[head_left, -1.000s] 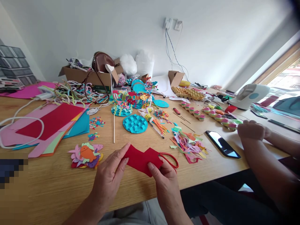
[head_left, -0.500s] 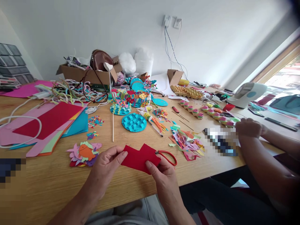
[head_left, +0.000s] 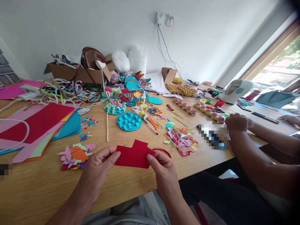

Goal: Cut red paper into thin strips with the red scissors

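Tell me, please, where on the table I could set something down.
Bare wood shows front left, bordered by the fish cutouts, coloured sheets and left hand. A smaller patch lies between the paper scraps and the table's front edge. Around the large cardboard box it is crowded.

- Our left hand and right hand pinch a notched red paper between them.
- A red handle shows by our right hand.
- We see paper fish leftward, paper scraps rightward.

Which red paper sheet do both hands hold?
The smaller red sheet with the stepped top edge, pinched by the left hand and right hand; the larger red sheet lies on the coloured paper stack.
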A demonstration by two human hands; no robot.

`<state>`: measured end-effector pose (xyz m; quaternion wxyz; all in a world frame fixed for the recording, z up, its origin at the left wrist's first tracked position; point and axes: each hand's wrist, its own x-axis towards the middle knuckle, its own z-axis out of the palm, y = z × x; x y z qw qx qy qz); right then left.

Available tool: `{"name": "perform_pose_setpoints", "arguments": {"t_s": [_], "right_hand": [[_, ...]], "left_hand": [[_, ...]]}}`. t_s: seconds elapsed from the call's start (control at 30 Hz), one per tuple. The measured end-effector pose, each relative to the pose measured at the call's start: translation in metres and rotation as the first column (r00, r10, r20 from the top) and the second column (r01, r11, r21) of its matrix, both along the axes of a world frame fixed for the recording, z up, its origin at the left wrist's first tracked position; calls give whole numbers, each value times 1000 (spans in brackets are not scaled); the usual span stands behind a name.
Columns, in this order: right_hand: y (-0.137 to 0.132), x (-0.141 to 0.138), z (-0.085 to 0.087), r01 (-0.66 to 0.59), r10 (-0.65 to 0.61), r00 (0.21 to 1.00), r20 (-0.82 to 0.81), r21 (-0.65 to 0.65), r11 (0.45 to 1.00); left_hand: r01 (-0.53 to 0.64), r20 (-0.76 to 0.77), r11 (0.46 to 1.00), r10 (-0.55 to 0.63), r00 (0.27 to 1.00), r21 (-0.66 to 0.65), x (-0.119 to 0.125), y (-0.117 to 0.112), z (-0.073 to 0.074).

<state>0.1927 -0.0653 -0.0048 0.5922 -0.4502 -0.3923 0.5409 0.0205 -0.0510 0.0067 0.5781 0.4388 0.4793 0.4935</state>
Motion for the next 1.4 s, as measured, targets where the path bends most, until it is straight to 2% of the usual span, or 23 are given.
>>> {"name": "perform_pose_setpoints", "arguments": {"t_s": [0.1,0.3,0.43,0.6,0.83,1.03,1.23,1.4], "right_hand": [[0,3,-2,20,-21,999,36,5,1000],[2,9,-11,-28,26,997,67,32,999],[3,7,-10,13,-15,999,50,35,999],[3,3,-4,-11,10,998,60,26,1000],[9,2,-10,47,-53,995,88,73,996],[11,1,-4,-21,18,999,48,73,997],[16,4,-4,39,-62,985,160,144,989],[18,2,-1,7,-37,977,211,144,990]], "left_hand": [[1,-32,999,0,999,36,0,0,1],[8,-109,995,3,994,99,-3,1,0],[-4,-74,997,10,997,83,-3,2,0],[-47,-5,997,48,999,58,-3,1,2],[-99,19,993,98,995,59,-3,1,1],[-137,-32,984,141,989,116,-9,4,-3],[-98,-43,987,105,994,129,-9,3,-5],[-137,14,986,137,991,95,-11,6,-3]]}}
